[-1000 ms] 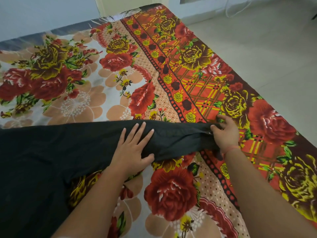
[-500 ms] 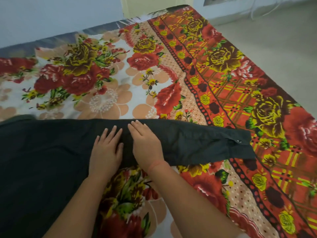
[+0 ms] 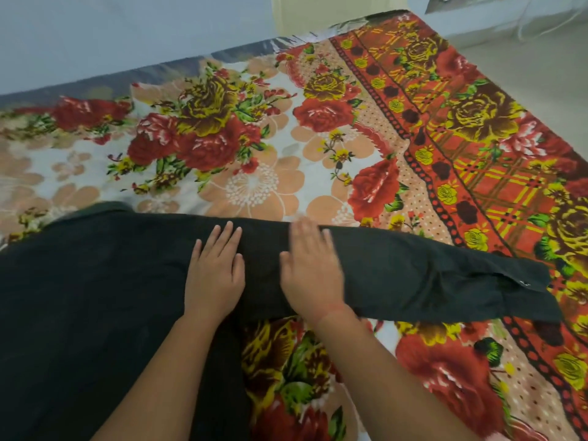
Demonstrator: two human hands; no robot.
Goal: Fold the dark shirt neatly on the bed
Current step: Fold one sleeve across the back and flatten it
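Note:
The dark shirt point(image 3: 95, 297) lies spread on the bed point(image 3: 254, 173), its body filling the lower left. One long sleeve point(image 3: 429, 275) stretches out to the right and ends in a buttoned cuff point(image 3: 525, 284). My left hand point(image 3: 216, 275) rests flat on the shirt where the sleeve joins the body, fingers straight and together. Just to its right, my right hand point(image 3: 310, 272) presses flat on the sleeve with straight fingers, slightly blurred by motion. Neither hand grips the cloth.
The bed carries a floral sheet of red and yellow roses with an orange checked border point(image 3: 477, 186) on the right. A pale wall point(image 3: 127, 33) runs behind the bed. Bare floor point(image 3: 547, 74) lies past the bed's right edge.
My right hand let go of the cuff and came left onto the sleeve beside my left hand, then slid a little to the right. The sleeve now lies flatter.

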